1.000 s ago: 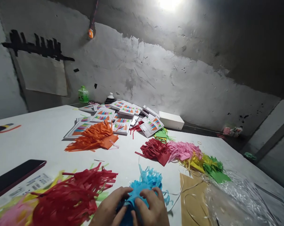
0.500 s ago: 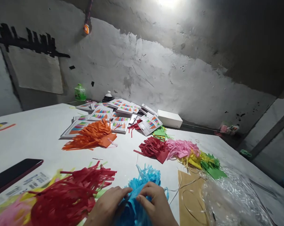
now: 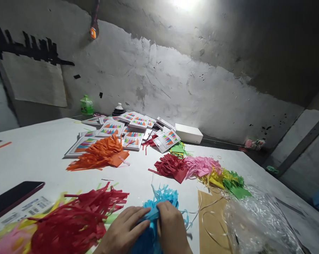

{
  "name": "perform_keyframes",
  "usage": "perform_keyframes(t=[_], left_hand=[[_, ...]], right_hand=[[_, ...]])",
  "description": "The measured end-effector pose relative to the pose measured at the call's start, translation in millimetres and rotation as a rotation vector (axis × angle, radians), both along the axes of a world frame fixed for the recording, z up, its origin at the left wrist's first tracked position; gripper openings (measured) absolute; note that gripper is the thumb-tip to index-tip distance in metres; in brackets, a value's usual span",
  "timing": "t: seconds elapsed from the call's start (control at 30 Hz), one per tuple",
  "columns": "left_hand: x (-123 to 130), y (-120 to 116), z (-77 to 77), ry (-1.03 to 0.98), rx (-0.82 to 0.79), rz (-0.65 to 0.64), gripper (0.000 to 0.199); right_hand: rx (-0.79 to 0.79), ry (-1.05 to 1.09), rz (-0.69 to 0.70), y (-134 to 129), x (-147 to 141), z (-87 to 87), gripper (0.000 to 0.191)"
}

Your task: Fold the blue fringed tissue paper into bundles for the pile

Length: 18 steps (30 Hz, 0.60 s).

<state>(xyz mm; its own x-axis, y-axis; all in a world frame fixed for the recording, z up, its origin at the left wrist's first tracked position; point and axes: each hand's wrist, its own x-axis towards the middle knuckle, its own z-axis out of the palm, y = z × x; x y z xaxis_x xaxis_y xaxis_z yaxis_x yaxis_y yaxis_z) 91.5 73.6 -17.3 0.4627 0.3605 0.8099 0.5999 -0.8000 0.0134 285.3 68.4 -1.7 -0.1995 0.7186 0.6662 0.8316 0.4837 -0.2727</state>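
Observation:
A blue tissue paper tassel (image 3: 161, 195), its cut strips fanning out at the far end, lies on the white table at the bottom middle. My left hand (image 3: 126, 227) is on its left side, thumb and fingers closing on the paper. From the right, my right hand (image 3: 171, 224) pinches the same tassel, with its fingertips curled and partly hidden. Just left of my left hand is a heap of red tissue strips (image 3: 74, 222), with yellow and pink paper under it.
An orange tassel (image 3: 101, 155) lies before stacked printed packs (image 3: 110, 128). Red (image 3: 172, 167), pink (image 3: 201, 165) and green (image 3: 237, 185) tassels stretch right. Clear plastic wrap (image 3: 257, 222) and brown card (image 3: 212, 222) lie at right, a phone (image 3: 15, 199) at left. A white box (image 3: 188, 133) stands behind.
My right hand has turned, its fingers now curled closer to my left hand over the blue tassel. My left fingers have stretched further across the paper. The view has shifted slightly.

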Motion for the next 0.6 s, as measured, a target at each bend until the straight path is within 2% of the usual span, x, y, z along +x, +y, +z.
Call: perform_keyframes(t=[0.1,0.27,0.33,0.47,0.6], left_hand=[[-3,-3,-1.0,-0.056,-0.017,0.088,0.032],[-5,-4,-3.9,-0.108,-0.184,0.022,0.038],[-7,-2,-7.8,-0.128,-0.218,0.077,0.040],[-16,3,-15.9,-0.151,-0.186,0.188,0.041],[-22,5,-14.9,-0.226,-0.262,0.116,0.038]], right_hand=[[-0.136,0.177,-0.041,7,8,-0.9,0.041],[-0.247,0.410,-0.114,19,25,5.3,0.039],[-0.286,0.505,-0.126,21,32,7.1,0.039],[-0.315,0.677,-0.116,24,41,6.3,0.041],[-0.289,0.873,-0.133,34,54,-1.4,0.036]])
